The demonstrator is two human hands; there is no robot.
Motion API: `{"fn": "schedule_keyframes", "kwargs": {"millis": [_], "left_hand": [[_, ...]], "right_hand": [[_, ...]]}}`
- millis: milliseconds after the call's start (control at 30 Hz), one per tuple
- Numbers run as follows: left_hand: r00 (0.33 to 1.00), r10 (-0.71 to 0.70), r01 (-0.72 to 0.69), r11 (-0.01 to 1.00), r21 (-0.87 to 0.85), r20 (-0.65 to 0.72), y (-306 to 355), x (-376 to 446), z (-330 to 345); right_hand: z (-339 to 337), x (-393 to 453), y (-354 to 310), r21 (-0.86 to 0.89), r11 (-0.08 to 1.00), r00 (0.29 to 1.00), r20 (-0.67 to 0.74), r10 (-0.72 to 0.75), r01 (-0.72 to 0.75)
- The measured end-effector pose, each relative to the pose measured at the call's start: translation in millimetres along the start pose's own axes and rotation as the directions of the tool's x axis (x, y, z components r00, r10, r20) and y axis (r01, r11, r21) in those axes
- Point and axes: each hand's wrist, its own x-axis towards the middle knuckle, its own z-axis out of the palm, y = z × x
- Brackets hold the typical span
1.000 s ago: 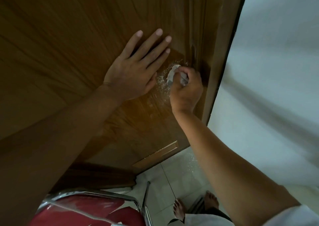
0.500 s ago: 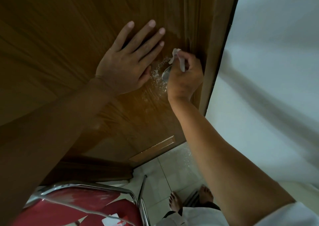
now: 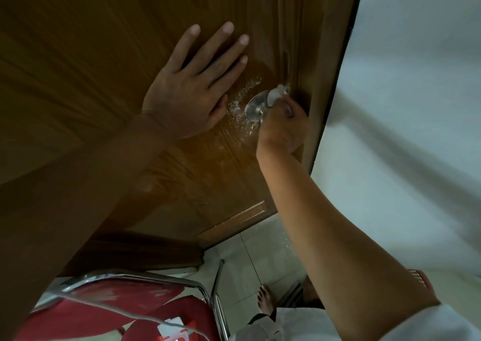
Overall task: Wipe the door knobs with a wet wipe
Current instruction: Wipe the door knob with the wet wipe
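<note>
My left hand [image 3: 187, 93] lies flat on the door [image 3: 91, 80], right hand [image 3: 282, 127] grips the wet wipe [image 3: 276, 96] on the knob [image 3: 256, 107] — wiping underway, unfinished.

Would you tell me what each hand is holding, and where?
The right hand grips the bunched wet wipe against the door knob; the left hand holds nothing.

No legible text or labels.

door knob [image 3: 256, 109] mostly hidden under right hand [image 3: 282, 127], chair [image 3: 117, 312] cut off below
</note>
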Motion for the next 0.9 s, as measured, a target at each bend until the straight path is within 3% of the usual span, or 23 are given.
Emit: {"fn": "schedule_keyframes", "kwargs": {"millis": [100, 300, 467, 633, 800, 900], "left_hand": [[1.000, 0.000, 0.000, 1.000, 0.004, -0.005, 0, 0, 0], [1.000, -0.001, 0.001, 1.000, -0.009, -0.001, -1, -1, 0], [1.000, 0.000, 0.000, 1.000, -0.011, -0.012, 0, 0, 0], [1.000, -0.002, 0.002, 1.000, -0.021, -0.007, 0, 0, 1], [1.000, 0.000, 0.000, 0.999, -0.040, 0.003, 0, 0, 0], [1.000, -0.004, 0.005, 0.999, -0.048, 0.010, 0, -1, -1]], "right_hand": [[-1, 0, -8, 0.073, 0.982, 0.985, 0.005, 0.174, -0.174], [2, 1, -19, 0.125, 0.978, 0.986, -0.003, 0.168, -0.167], [-4, 3, -21, 0.154, 0.920, 0.932, 0.073, 0.354, -0.362], [-2, -5, -21, 0.166, 0.944, 0.959, 0.043, 0.281, -0.284], [-5, 0, -26, 0.197, 0.893, 0.914, 0.053, 0.402, -0.405], [-5, -3, -29, 0.247, 0.900, 0.933, 0.061, 0.356, -0.359]]}}
